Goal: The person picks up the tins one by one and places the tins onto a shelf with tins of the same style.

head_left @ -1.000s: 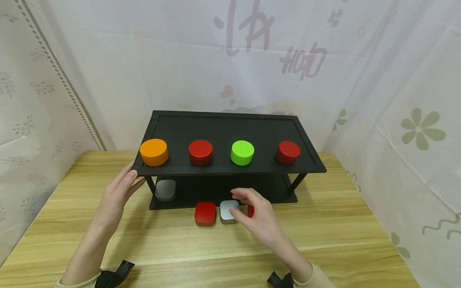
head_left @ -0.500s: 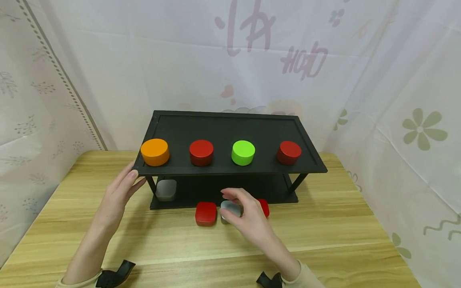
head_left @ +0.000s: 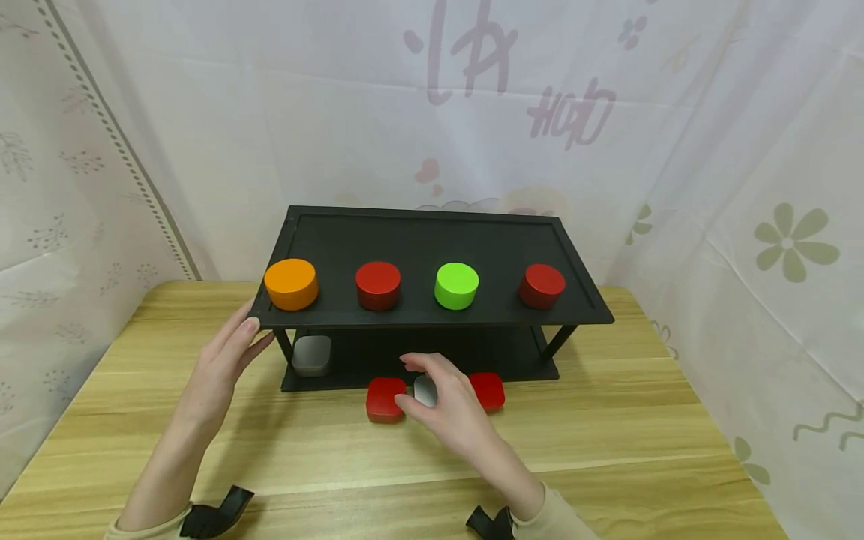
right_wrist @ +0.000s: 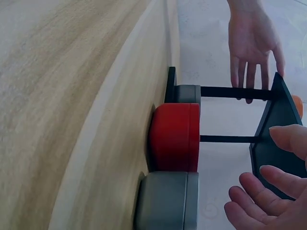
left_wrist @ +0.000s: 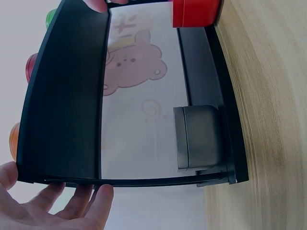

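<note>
1. The wood-grain desk [head_left: 324, 465] carries the two-tier black shelf [head_left: 418, 236].
2. Also on the desk, in a row before the shelf's front edge: a red square box [head_left: 385, 400], a light grey box [head_left: 424, 390], partly hidden, and a second red box [head_left: 489, 391].
3. The shelf's top board bears an orange round box [head_left: 292, 285] at its left end, then rightward a dark red round box [head_left: 379, 286], a green round box [head_left: 457, 286] and another dark red one [head_left: 542, 286].
4. At the shelf's lower left sits a grey box [head_left: 312, 355].

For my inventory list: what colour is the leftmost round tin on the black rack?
The leftmost round tin is orange, clearest in the head view.
</note>
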`<state>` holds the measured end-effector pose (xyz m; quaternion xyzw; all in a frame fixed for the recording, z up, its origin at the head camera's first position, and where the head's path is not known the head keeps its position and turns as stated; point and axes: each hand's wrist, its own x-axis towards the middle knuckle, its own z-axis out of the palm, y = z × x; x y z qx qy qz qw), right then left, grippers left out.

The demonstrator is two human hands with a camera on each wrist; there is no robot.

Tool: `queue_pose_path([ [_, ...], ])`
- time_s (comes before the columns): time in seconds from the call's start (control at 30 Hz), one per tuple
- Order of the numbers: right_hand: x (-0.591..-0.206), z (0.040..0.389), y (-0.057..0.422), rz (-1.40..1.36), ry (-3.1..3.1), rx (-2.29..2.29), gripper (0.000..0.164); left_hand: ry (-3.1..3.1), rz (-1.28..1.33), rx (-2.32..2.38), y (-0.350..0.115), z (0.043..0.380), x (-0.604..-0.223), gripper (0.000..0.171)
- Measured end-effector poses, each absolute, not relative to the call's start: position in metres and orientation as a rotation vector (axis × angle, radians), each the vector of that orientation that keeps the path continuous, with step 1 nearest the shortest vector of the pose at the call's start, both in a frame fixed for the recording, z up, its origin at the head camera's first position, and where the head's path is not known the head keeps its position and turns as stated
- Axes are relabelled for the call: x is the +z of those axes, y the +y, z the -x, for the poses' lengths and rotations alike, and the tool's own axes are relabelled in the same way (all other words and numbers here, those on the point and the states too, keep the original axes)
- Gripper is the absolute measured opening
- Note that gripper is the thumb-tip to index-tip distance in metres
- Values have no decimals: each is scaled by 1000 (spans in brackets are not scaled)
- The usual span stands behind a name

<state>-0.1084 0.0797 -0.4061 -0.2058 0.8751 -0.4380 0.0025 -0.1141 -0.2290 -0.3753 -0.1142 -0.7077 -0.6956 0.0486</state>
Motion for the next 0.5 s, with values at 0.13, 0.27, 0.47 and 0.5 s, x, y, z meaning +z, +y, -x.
queue_pose_path([
  [0.13, -412, 111, 75, 670, 2805, -1269, 47, -2166, 335, -2116, -228, 114, -375, 44],
  [0.27, -417, 114, 70, 675, 2851, -1149, 50, -2163, 323, -2118, -227, 114, -374, 44],
  [0.47, -419, 116, 63, 668, 2886, -952, 57, -2150, 321, -2122, -227, 113, -375, 44],
  [0.5, -419, 116, 62, 666, 2887, -926, 59, -2151, 320, -2122, -227, 113, -375, 44],
])
